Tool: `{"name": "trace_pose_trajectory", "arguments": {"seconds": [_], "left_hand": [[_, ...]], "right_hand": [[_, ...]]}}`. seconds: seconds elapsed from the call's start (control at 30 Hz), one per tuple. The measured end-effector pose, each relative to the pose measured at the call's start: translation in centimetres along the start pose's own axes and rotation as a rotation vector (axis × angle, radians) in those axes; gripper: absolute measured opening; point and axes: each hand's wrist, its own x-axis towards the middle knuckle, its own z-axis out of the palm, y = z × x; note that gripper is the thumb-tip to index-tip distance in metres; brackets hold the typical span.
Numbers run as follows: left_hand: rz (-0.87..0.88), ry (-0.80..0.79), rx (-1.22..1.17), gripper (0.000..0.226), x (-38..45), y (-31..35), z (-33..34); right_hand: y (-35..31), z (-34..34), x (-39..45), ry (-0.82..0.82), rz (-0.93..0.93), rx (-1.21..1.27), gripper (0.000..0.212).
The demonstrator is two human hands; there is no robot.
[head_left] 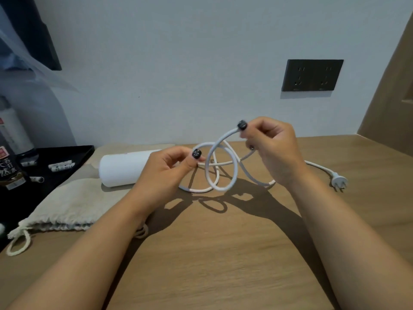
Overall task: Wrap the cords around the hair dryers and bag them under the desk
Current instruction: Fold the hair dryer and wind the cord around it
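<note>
A white hair dryer (pixel 125 167) lies on its side on the wooden desk (pixel 223 242), partly hidden behind my left hand (pixel 165 171). Its white cord (pixel 223 166) forms tangled loops between my hands, lifted above the desk. My left hand pinches the cord at the left of the loops. Higher up, my right hand (pixel 270 148) pinches another part of the cord. The cord runs on behind my right wrist to the white plug (pixel 338 181), which rests on the desk at the right. A cream drawstring bag (pixel 67 206) lies flat at the left.
A black tray (pixel 87 153) at the left holds small white sachets, with bottles (pixel 11 153) beside it. A dark wall socket panel (pixel 311 74) sits on the white wall behind. A wooden side panel (pixel 393 97) stands at the right.
</note>
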Motion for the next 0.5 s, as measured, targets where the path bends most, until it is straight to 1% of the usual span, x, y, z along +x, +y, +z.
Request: {"name": "trace_pose_trajectory", "arguments": {"seconds": [0.07,0.1,0.17,0.23,0.3,0.37,0.4,0.43,0.5], "left_hand": [[-0.042,0.091,-0.081,0.023,0.1,-0.2,-0.5],[-0.053,0.128,-0.106,0.024,0.1,-0.3,-0.6],[-0.075,0.208,-0.12,0.023,0.2,-0.3,-0.8],[-0.078,0.299,-0.07,0.017,0.5,-0.4,-1.2],[-0.074,0.345,-0.032,0.014,0.7,-0.6,-1.4],[-0.078,0.333,-0.017,0.013,0.5,-0.6,-1.2],[-0.082,0.297,-0.003,0.013,0.3,-0.5,-1.1],[-0.079,0.235,0.04,0.012,0.1,-0.6,-0.9],[-0.063,0.067,0.151,0.011,-0.3,-0.6,-0.7]], "right_hand": [[0.0,-0.8,0.3,0.079,0.018,0.086,0.032],[0.2,-1.0,0.4,0.119,0.016,0.084,0.04],[0.4,-1.3,0.5,0.219,-0.029,-0.04,0.048],[0.7,-1.9,0.7,0.33,-0.086,-0.238,0.042],[1.2,-3.0,0.9,0.461,-0.136,-0.436,0.033],[2.0,-4.0,1.0,0.536,-0.22,-0.626,0.029],[2.3,-4.1,1.0,0.53,-0.249,-0.72,0.028],[2.6,-4.1,0.9,0.491,-0.249,-0.803,0.028],[2.9,-3.7,0.8,0.343,-0.149,-0.925,0.027]]}}
